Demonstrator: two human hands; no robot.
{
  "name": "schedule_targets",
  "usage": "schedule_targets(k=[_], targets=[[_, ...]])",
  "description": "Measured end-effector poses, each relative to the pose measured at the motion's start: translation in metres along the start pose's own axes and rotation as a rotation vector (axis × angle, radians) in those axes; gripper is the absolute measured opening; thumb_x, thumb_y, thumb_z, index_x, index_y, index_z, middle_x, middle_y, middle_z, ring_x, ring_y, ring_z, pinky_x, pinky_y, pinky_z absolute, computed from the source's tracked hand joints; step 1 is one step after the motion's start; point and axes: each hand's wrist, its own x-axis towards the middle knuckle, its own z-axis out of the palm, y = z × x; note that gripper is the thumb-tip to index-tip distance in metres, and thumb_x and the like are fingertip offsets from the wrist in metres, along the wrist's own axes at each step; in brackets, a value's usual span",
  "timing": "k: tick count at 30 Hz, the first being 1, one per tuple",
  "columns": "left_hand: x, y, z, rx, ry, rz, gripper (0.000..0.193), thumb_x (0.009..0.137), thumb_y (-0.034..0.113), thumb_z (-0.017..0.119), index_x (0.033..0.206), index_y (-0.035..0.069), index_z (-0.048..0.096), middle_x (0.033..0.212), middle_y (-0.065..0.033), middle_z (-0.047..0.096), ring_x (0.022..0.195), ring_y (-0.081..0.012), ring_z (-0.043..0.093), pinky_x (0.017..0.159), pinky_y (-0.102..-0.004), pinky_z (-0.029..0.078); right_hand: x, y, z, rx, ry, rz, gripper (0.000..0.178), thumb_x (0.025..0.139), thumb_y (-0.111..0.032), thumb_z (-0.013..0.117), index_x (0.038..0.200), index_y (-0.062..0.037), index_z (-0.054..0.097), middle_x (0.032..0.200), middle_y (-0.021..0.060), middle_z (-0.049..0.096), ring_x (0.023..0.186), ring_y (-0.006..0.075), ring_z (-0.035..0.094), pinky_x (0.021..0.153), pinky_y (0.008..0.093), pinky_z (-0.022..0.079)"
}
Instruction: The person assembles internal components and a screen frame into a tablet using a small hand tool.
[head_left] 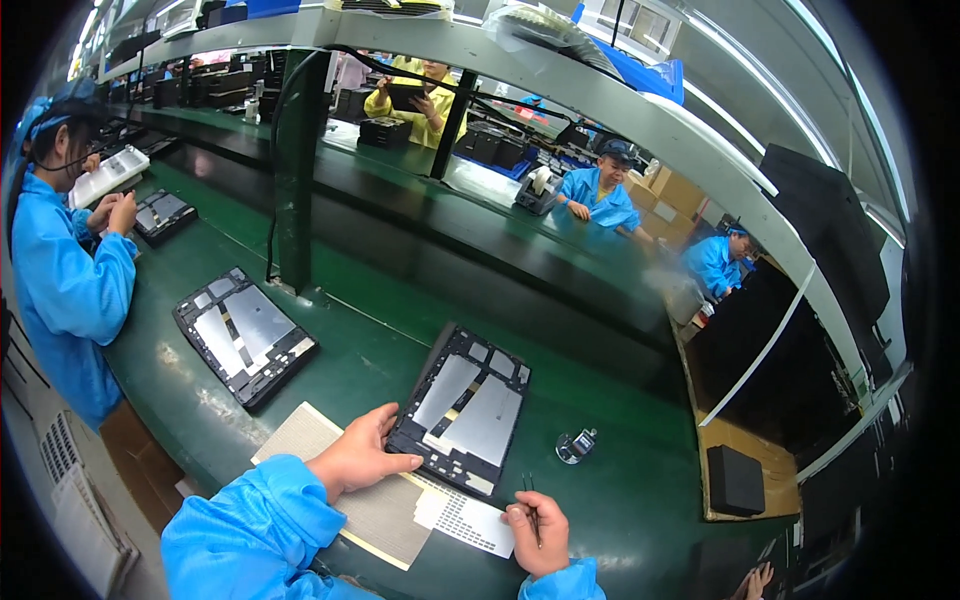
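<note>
On the green bench (610,490), front and centre, lies the opened tablet (475,400), and the left hand (360,455) is at its near-left corner, thumb stretched along the near edge; its fingertips are partly hidden, so whether it grips or merely steadies, I can't tell. Over to the right hand (540,535), curled, pinching slim tweezers (528,485), tips up, beside the white label sheet (475,522)!

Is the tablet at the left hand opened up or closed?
Opened up: the tablet by the left hand shows its inner parts, silver panels with a dark strip between, uncovered.
</note>
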Motion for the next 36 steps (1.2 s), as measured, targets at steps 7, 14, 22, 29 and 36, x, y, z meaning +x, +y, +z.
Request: schedule_targets(k=[7, 14, 22, 29, 36], targets=[[-0.007, 0.007, 0.008, 0.519, 0.070, 0.228, 0.057, 0.068, 0.015, 0.072, 0.113, -0.012, 0.047, 0.111, -0.0241, 0.052, 0.106, -0.0309, 0.052, 0.093, -0.0339, 0.040, -0.001, 0.015, -0.010, 0.064, -0.026, 0.055, 0.031, 0.082, 0.005, 0.060, 0.112, 0.0004, 0.051, 0.088, 0.0031, 0.057, 0.080, 0.0084, 0.054, 0.073, 0.0207, 0.045], [-0.013, 0.009, 0.016, 0.607, 0.121, 0.336, 0.066, 0.071, 0.017, 0.071, 0.121, -0.010, 0.039, 0.120, -0.0261, 0.043, 0.115, -0.0365, 0.042, 0.100, -0.0387, 0.033, 0.006, 0.006, -0.021, 0.138, -0.024, 0.142, 0.033, 0.081, 0.003, 0.062, 0.112, -0.0003, 0.051, 0.088, 0.0033, 0.059, 0.074, 0.0057, 0.054, 0.067, 0.0194, 0.046], [-0.013, 0.000, 0.022, 0.561, 0.172, 0.301, 0.064, 0.073, 0.017, 0.071, 0.121, -0.008, 0.037, 0.118, -0.0259, 0.043, 0.111, -0.0336, 0.045, 0.094, -0.0378, 0.038, 0.003, 0.001, -0.044, 0.484, -0.036, 0.315, 0.033, 0.078, 0.011, 0.059, 0.108, 0.0007, 0.051, 0.092, 0.0129, 0.061, 0.089, 0.0239, 0.064, 0.081, 0.0326, 0.052], [-0.017, -0.010, 0.020, 0.460, 0.273, 0.366, 0.065, 0.072, 0.014, 0.071, 0.124, -0.005, 0.036, 0.120, -0.0219, 0.043, 0.110, -0.0291, 0.045, 0.092, -0.0367, 0.038, 0.007, -0.004, -0.043, 0.389, -0.073, 0.332, 0.031, 0.078, 0.008, 0.062, 0.107, 0.0011, 0.052, 0.094, 0.0115, 0.060, 0.091, 0.0222, 0.063, 0.084, 0.0306, 0.052], [-0.087, -0.001, -0.039, 0.886, 0.555, 0.428, 0.062, 0.068, 0.003, 0.068, 0.122, -0.002, 0.039, 0.119, -0.0187, 0.043, 0.112, -0.0325, 0.043, 0.099, -0.0388, 0.032, 0.002, -0.002, -0.037, 0.387, -0.050, 0.301, 0.033, 0.079, 0.001, 0.066, 0.109, 0.0001, 0.051, 0.095, 0.0076, 0.058, 0.087, 0.0109, 0.058, 0.078, 0.0226, 0.049]])
